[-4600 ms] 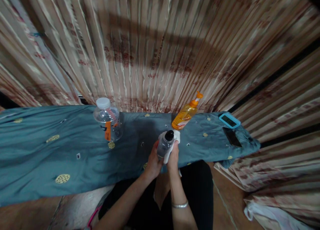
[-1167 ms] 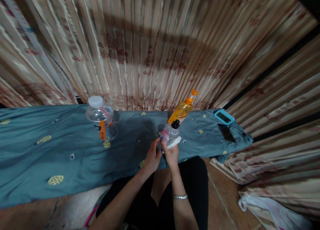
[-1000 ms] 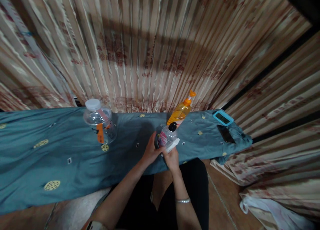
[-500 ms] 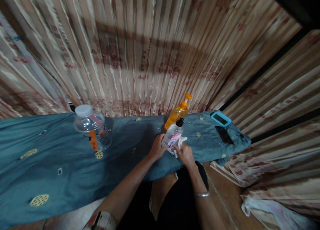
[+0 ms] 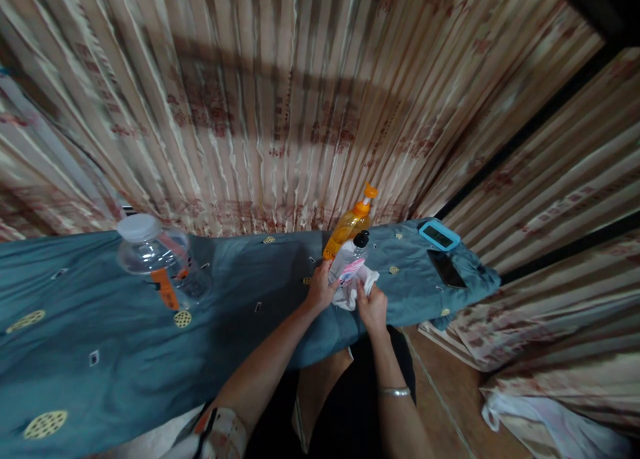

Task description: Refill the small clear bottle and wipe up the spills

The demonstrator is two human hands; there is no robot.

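My left hand (image 5: pixel 321 287) is closed on the left side of a clear bottle (image 5: pixel 344 259) with a black cap and a pink label. The bottle leans a little to the right. My right hand (image 5: pixel 373 307) pinches a white cloth (image 5: pixel 369 278), which lies against the bottle's lower right side and partly covers it. Just behind stands an orange pump bottle (image 5: pixel 349 228), its lower part hidden by the clear bottle.
A large clear plastic jar (image 5: pixel 167 262) with a white lid stands at left on the blue cloth cover (image 5: pixel 240 352). At right lie a blue-framed device (image 5: pixel 439 235) and a dark phone (image 5: pixel 447 268). A patterned curtain (image 5: pixel 240 112) hangs behind.
My right hand has drawn the white cloth slightly out to the right, so more of it shows. My left hand stays on the clear bottle. The view has shifted a little.
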